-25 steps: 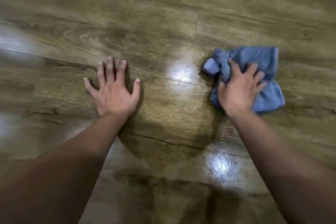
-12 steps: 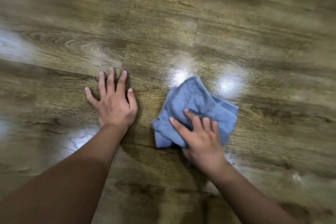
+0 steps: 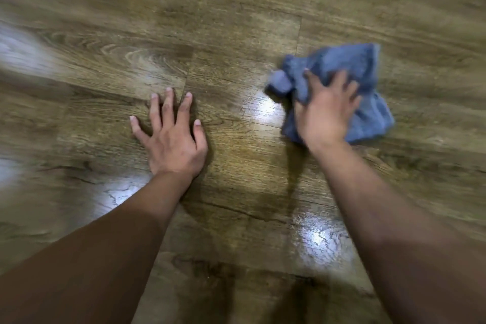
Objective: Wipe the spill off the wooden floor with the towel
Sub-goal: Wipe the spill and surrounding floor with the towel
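Right hand (image 3: 326,116): fingers spread and laid flat on top of the towel (image 3: 368,113), pressing it to the floor; fingertips blurred, so whether any curl into the cloth cannot be told. Palm covers the towel's near-left part.

Towel: blue-grey, soft-looking, bunched and creased, not folded square. One rolled lump sticks out at its left end; a flatter flap shows past the fingers, another at the lower right. It lies on the wooden floor (image 3: 236,21), right of centre, well apart from the other hand.

Left hand (image 3: 171,139): fingers straight and splayed, thumb out to the side, palm flat on the boards, holding nothing.

Floor: brown planks with dark grain. Glossy patches with bright glare sit just left of the towel, beside the left forearm, and near the right forearm. Edges of the view are smeared by blur.
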